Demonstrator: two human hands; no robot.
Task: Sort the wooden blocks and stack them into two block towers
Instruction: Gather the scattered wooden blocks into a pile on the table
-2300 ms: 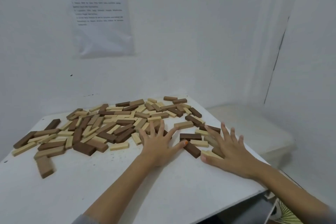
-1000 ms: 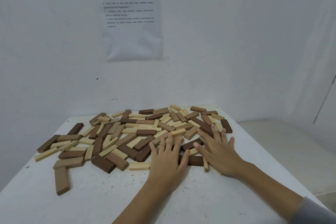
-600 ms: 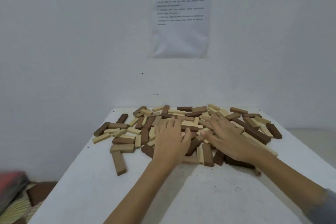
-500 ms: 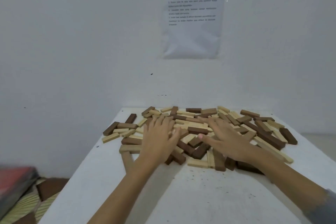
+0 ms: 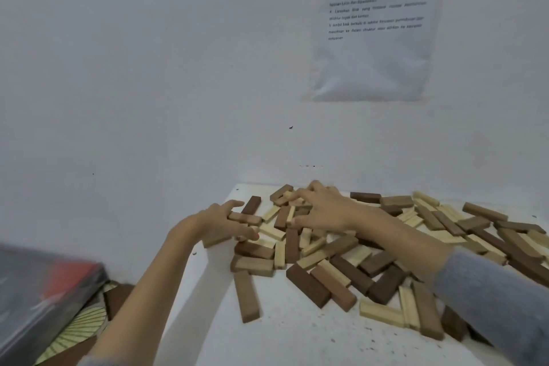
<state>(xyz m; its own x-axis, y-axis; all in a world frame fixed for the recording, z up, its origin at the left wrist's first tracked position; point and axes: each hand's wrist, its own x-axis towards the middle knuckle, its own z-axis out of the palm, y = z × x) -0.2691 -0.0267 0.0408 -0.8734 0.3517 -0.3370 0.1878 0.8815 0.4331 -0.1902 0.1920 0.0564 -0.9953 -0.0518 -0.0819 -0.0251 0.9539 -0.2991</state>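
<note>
white table (image 5: 297, 339); left hand (image 5: 224, 224), right hand (image 5: 325, 209) rest spread on wooden blocks (image 5: 344, 264)

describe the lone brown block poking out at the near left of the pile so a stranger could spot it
On the white table, look at the near left corner of the pile of wooden blocks. One mid-brown block lies flat, its long axis running from the pile towards the person. Unlike its neighbours, it has bare table along both long sides and nothing on top.

Dark, mid & pale wooden blocks (image 5: 350, 273), flat, unsorted heap
</note>
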